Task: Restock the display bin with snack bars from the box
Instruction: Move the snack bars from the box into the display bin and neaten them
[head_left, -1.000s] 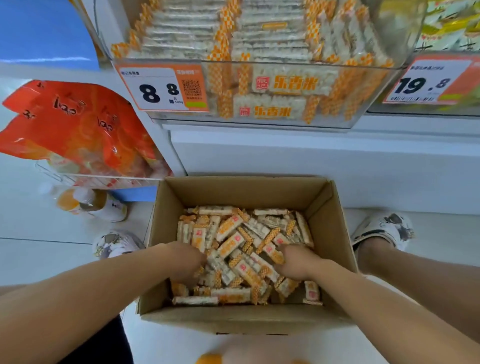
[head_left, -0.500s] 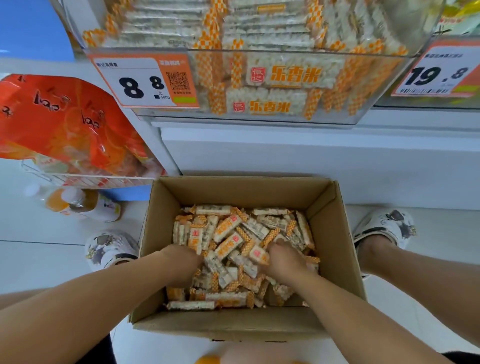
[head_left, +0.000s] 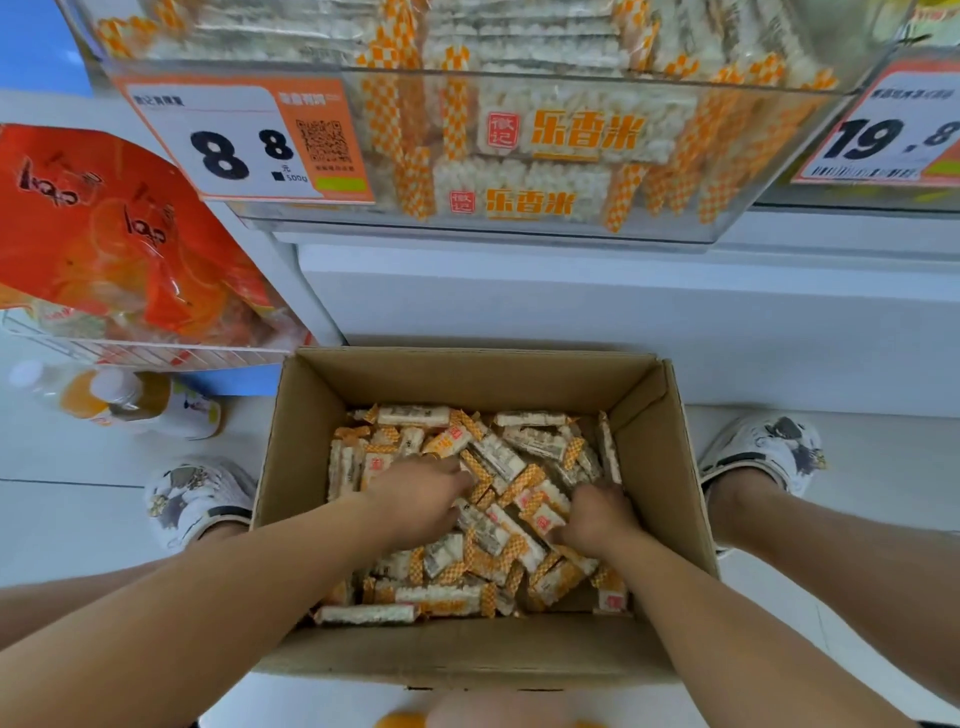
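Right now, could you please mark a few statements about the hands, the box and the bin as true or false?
1. Both hands, left hand and right hand, are down among the snack bars inside the box. True.
2. The price tag on the display bin reads 19.8. False: it reads 8.8.
3. The box sits on a shelf. False: it stands on the floor, between the person's feet.
4. A bottle lies left of the box. True.
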